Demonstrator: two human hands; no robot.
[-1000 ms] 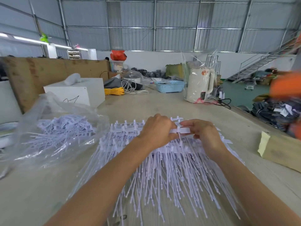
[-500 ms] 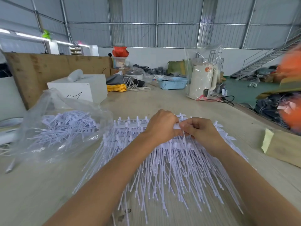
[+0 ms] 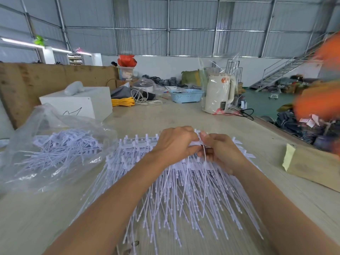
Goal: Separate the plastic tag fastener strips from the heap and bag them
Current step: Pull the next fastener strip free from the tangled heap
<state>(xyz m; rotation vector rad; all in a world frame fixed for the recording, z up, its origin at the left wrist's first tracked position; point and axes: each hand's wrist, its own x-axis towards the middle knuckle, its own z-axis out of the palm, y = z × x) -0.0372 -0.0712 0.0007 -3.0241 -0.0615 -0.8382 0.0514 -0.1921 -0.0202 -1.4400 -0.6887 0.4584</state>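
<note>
No readable text, number or brand anywhere. White box [image 3: 77, 105] carries black hand-drawn squiggle on front face, not letters. Kettle [image 3: 219, 94] in clear wrap shows small orange mark near top and dark panel low on body, both too small to read. Pale paper tags [image 3: 311, 120] on dark bundles at right too blurred to read.

Both hands close in tight now: the left hand [image 3: 175, 144] curls over the strip's bar, the right hand [image 3: 219, 153] pinches one strand [image 3: 204, 153] lifted free of the heap [image 3: 174, 196]
</note>
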